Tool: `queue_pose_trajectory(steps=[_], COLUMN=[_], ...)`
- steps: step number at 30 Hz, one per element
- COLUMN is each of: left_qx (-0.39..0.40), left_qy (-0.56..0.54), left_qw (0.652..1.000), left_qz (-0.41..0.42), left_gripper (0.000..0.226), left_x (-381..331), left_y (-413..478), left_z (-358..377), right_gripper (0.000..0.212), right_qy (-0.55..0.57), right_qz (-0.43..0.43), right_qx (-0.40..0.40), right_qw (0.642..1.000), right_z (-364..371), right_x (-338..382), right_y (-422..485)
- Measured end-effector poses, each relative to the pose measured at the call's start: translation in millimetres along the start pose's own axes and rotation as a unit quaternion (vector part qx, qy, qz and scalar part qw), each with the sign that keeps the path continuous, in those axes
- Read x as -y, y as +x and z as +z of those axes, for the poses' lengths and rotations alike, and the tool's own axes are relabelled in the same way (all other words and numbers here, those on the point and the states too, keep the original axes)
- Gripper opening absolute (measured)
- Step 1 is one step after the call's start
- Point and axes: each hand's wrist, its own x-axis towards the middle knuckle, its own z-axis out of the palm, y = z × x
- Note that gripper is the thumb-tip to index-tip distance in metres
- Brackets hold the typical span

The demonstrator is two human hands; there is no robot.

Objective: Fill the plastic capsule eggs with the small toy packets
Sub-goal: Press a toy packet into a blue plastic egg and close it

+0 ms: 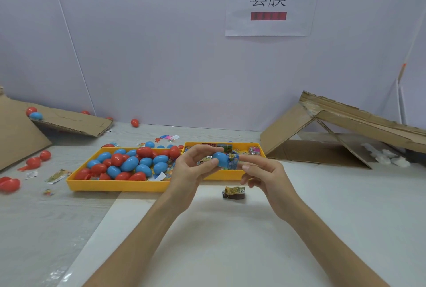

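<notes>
Right now my left hand (193, 167) pinches a blue capsule half (220, 159) between thumb and fingertips, raised over the near edge of the right yellow tray (221, 175). My right hand (262, 171) meets it from the other side, forefinger and thumb closed on a toy packet (232, 162) that sticks out of the capsule's open end, the other fingers curled under. How deep the packet sits inside I cannot tell, as the shell hides it. My hands also cover much of that tray, so only some of its printed packets (253, 150) show at the back. The left yellow tray (115, 185), touching the right one, is heaped with red and blue eggs (129, 163), and what lies beneath them is hard to make out. One crumpled packet (234, 192) lies alone on the table (230, 240) just in front of the trays. Loose red eggs (9, 184) blur at the left edge. A cardboard flap (69, 123) leans at the left and a folded cardboard sheet (322, 125) at the right, cut off by the frame. The near table between my forearms is bare white
</notes>
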Motion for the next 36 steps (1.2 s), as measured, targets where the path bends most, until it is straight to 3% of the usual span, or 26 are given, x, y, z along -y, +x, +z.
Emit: queue_pose_trajectory(steps=[10,15,21,28,36], left_qx=[0.014,0.014,0.015,0.022,0.028], left_qy=[0.061,0.100,0.123,0.152,0.162], left_qw=[0.998,0.995,0.992,0.988,0.986], left_qz=[-0.003,-0.015,-0.007,0.017,0.014], left_gripper=[0.030,0.028,0.028,0.029,0.028], left_x=[2.5,7.5,9.4,9.8,9.8], left_y=[-1.3,-3.1,-2.8,-3.5,-3.1], left_z=[1.5,5.1,4.8,6.6,6.8], right_gripper=[0.013,0.018,0.004,0.025,0.029], right_qy=[-0.060,-0.079,-0.020,0.022,0.064], right_qz=[-0.026,-0.039,0.019,0.066,0.084], right_qx=[-0.032,-0.062,-0.058,-0.051,-0.026], right_qw=[0.997,0.994,0.998,0.996,0.994], right_z=[4.6,4.0,4.0,5.9,5.5], right_x=[-4.2,-7.0,-7.3,-6.4,-6.1], right_y=[-0.8,-0.4,1.0,-0.6,-1.0])
